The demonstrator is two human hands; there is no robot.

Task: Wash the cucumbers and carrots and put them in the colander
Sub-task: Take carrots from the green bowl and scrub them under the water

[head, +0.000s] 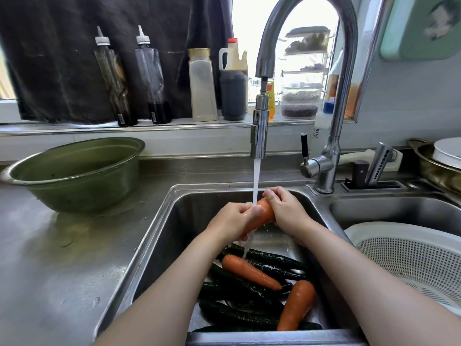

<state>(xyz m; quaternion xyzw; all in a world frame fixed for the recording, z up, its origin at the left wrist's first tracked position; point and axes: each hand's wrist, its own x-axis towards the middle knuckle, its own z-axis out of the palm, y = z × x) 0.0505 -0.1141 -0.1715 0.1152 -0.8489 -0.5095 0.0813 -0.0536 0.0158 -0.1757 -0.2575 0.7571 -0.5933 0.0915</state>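
Over the sink [184, 221], both hands grasp one carrot [262, 213]. The left hand [233, 219] is curled round its lower part and the right hand [287, 211] round its upper end. Water [256, 181] from the tap [260, 136] at the back of the sink falls onto the carrot. In the bottom of the sink lie two more carrots [249, 272] on top of dark cucumbers [239, 318]. The white colander [411, 258] sits just right of the sink. A green basin [74, 176] stands on the bench [62, 258] left of the sink.
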